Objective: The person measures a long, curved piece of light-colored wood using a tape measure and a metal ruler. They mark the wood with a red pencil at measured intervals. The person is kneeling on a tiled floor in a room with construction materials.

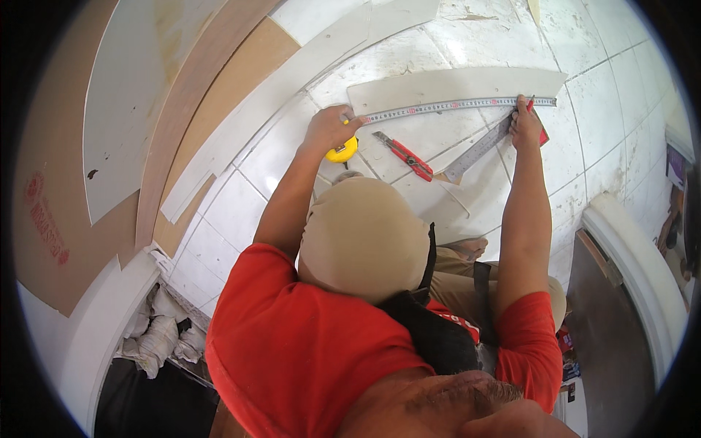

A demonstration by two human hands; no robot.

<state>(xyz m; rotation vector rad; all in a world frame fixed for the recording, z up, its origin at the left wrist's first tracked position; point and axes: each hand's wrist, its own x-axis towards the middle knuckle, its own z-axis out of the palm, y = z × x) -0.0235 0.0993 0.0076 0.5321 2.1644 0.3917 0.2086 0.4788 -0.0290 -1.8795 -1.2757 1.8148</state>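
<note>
My left hand [330, 131] is closed on a yellow tape measure [342, 152]. Its pale blade [438, 107] runs out to the right, along the near edge of a narrow whitish board strip [453, 82] on the floor. Close to the blade's far right end, my right hand [526, 125] pinches a thin red pencil-like stick [531, 104], fingers touching the blade. Under and beside that hand lies a metal square [478, 149] with a red part at its corner. Between my hands rests a red utility knife [409, 159], its blade showing.
Long boards [219, 109] and a large brown sheet [69, 212] lie at the left. White tiles [599, 95] cover the floor. A curved-looking white door frame [631, 255] stands on the right. Crumpled whitish sacks [157, 343] lie at the lower left. My bent knee [365, 237] is just below the tools.
</note>
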